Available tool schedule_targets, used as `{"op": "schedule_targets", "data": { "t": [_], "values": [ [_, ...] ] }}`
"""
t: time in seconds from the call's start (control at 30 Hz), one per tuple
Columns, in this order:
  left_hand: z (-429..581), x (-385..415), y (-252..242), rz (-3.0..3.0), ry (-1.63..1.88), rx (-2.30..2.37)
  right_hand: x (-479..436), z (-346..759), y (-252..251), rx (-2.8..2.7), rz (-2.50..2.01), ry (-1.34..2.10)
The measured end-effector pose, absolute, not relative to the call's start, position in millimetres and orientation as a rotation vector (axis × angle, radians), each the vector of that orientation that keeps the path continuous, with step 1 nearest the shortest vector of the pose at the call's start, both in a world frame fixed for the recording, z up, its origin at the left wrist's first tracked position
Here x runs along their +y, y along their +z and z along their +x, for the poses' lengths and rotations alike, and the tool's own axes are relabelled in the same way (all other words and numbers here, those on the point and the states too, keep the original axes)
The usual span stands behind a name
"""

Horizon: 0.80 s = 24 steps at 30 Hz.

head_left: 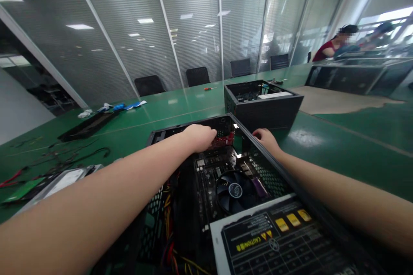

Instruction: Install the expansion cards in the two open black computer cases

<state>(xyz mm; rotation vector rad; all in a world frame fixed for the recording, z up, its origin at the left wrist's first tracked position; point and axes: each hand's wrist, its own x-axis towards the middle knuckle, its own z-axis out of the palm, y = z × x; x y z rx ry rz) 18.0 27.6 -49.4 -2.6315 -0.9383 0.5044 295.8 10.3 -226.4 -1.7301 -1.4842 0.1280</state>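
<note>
An open black computer case (pixel 267 167) lies on the green table in front of me. Inside are a motherboard with a round cooler fan (pixel 235 190), a red expansion card (pixel 223 140) at the far end, and a power supply (pixel 284 240) with a caution label nearest me. My left hand (pixel 200 136) reaches into the far end of the case, fingers curled down on the red card. My right hand (pixel 265 138) rests on the case's right wall near its far corner, fingers bent over the edge.
A second open black case (pixel 263 103) stands just beyond mine. A flat black panel (pixel 87 125), loose cables (pixel 64 159) and a drive (pixel 61 182) lie at left. A screwdriver (pixel 209 88) lies farther back. A person sits at the far right (pixel 335 45). Chairs line the glass wall.
</note>
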Motion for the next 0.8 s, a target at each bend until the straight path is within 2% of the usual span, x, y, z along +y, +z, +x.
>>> {"op": "schedule_targets", "data": {
  "t": [0.33,0.53,0.8],
  "values": [
    [27,28,-54,-2.541,0.516,-0.913,1,320,-222,-1.197,-1.645,0.107],
    [24,22,-46,-2.511,0.526,-0.993,-2,319,-221,-1.304,-1.741,0.219],
    [-4,42,-31,-2.578,0.569,-1.196,-10,298,-213,-1.463,-1.601,0.359]
  ]
}}
